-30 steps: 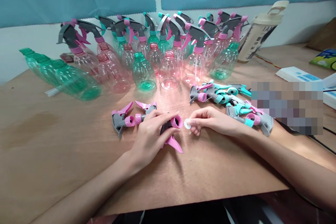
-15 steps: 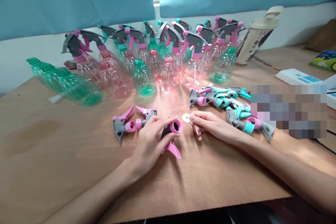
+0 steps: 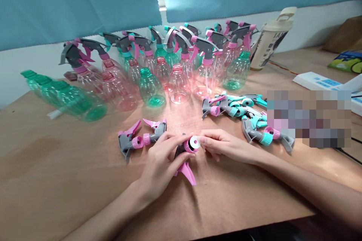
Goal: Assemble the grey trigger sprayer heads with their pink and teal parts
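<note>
My left hand (image 3: 160, 158) grips a grey spray head with a pink trigger and pink screw cap (image 3: 185, 160), its cap opening turned to the right. My right hand (image 3: 223, 145) pinches a small white ring washer (image 3: 194, 142) and holds it against the mouth of that pink cap. Both hands rest low on the wooden table (image 3: 56, 165) near its front edge.
Two more grey-and-pink spray heads (image 3: 135, 139) lie just left of my hands. A heap of pink and teal spray heads (image 3: 240, 111) lies to the right. Pink and green bottles (image 3: 169, 79), some capped, crowd the back. Green bottles (image 3: 65, 96) lie on their sides at left.
My right hand has carried the white washer left from open air onto the pink cap's opening. The left hand keeps its hold on the spray head. The view shifted slightly.
</note>
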### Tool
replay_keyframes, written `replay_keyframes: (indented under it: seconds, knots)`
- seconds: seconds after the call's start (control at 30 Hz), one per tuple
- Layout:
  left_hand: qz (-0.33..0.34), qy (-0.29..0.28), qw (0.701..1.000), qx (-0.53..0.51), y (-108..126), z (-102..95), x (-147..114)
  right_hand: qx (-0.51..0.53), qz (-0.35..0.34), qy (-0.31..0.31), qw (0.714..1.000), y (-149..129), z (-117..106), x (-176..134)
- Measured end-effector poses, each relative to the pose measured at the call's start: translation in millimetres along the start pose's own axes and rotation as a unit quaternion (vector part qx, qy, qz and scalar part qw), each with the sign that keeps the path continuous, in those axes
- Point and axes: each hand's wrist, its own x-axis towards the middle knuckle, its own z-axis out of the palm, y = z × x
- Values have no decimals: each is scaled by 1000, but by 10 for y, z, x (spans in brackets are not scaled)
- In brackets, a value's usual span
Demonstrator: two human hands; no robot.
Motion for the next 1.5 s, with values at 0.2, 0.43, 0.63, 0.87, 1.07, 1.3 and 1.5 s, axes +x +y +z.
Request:
replay_keyframes:
  seconds: [0.2, 0.43, 0.63, 0.87, 1.07, 1.3, 1.5]
  knots:
    - [4, -4, 1000, -1, -22, 2, 0, -38, 12, -8, 999, -15, -17, 1]
    - [30, 5, 999, -9, 14, 8, 2, -54, 26, 10, 998, -46, 12, 0]
    - [47, 8, 999, -19, 29, 17, -5, -63, 11, 27, 998, 1, 20, 16]
    - [12, 3, 1000, -28, 8, 22, -8, -10, 33, 42, 999, -8, 44, 22]
    - [-50, -15, 997, -62, -1, 17, -26, 59, 20, 63, 996, -6, 28, 21]
    - [-127, -46, 978, -161, 42, 16, -23, -50, -8, 62, 997, -115, 5, -39]
    - [-169, -60, 964, -198, 62, 21, -4, -41, -5, 43, 998, -119, -2, -61]
